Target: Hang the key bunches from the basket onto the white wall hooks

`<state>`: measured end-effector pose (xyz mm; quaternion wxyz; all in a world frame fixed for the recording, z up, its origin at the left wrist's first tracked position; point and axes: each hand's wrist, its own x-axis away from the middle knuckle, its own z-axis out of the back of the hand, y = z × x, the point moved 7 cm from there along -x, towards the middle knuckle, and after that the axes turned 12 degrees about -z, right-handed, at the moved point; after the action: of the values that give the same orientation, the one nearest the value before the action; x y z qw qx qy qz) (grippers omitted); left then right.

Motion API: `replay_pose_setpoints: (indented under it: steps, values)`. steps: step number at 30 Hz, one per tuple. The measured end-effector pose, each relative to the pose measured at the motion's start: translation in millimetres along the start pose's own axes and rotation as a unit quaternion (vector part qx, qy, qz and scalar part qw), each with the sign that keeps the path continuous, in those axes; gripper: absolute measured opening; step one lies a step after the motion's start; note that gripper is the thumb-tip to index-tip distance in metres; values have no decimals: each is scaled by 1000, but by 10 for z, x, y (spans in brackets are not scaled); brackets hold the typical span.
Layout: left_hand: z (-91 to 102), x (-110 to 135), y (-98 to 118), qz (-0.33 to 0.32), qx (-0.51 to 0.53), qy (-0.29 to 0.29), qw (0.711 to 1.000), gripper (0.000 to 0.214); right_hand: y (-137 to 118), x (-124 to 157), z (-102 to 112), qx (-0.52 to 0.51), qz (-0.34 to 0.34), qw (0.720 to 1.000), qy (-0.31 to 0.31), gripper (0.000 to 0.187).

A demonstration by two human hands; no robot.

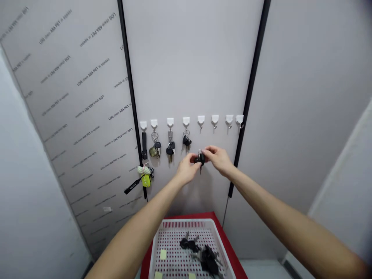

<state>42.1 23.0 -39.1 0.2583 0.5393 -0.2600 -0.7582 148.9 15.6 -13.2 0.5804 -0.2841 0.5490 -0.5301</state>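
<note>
Black car key (200, 158) pinched between left hand (187, 168) and right hand (217, 159), both grips closed, below a white wall hook (200, 121).

**Keys Hung on Hook Row Above Basket**

A row of eight adhesive hooks (192, 121) is fixed across a central wall panel (192, 58), which is set between a printed side panel (87, 97) on the left and a plain side panel (302, 97) on the right. Key bunches (170, 147) are hung from the four leftmost hooks. A car key (200, 159) is held between the left hand (187, 168) and the right hand (217, 159), in front of the central panel and below the fifth hook. Beneath the hands, at the foot of the wall, a perforated basket (188, 223) is set on a larger tray (215, 214). Loose keys (200, 257) and paper tags (163, 254) are laid inside the basket.
</note>
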Motion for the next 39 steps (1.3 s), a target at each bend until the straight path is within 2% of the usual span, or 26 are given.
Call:
replay_pose_setpoints:
  steps: [3,6,11,15,19,21,23,25,27,29,31,33,35,36,39]
  values:
    - [-42,-196,74,9,32,2,999,33,-254,-221,127,-17,31,998,51,12]
    - [-5,-351,152,7,7,22,1000,38,-388,-396,189,-16,29,995,93,9]
    - [71,-489,225,18,-70,8,997,44,-452,-550,228,-6,-18,989,148,11]
    - [64,-495,181,41,-86,-3,995,46,-429,-557,211,-17,-49,988,147,11]
    - [16,-428,184,41,-79,-8,996,45,-351,-579,215,-16,-70,988,135,9]
    - [-8,-330,184,37,-67,-14,997,42,-312,-575,243,5,-57,989,139,8]
    - [-50,-150,112,43,-54,-35,997,39,-269,-503,289,49,-18,985,162,17]
    - [-122,132,-74,69,-41,-73,994,38,-165,-337,290,109,27,979,171,24]
    - [-208,514,-353,111,-33,-117,986,37,73,-99,166,178,43,977,111,26]
    - [-297,958,-642,153,-47,-163,973,36,455,222,-89,250,27,967,-29,25]
    - [-393,1393,-860,177,-85,-222,955,36,894,641,-371,323,5,928,-186,23]
    - [-493,1740,-961,165,-136,-289,933,38,1277,1068,-584,391,2,870,-301,22]
    - [-572,1950,-967,125,-189,-339,913,36,1534,1384,-712,441,17,826,-350,24]
    - [-596,2008,-955,104,-214,-353,905,34,1615,1490,-757,456,24,814,-358,26]
    - [-603,2063,-945,83,-257,-363,892,28,1742,1645,-855,467,27,804,-368,33]
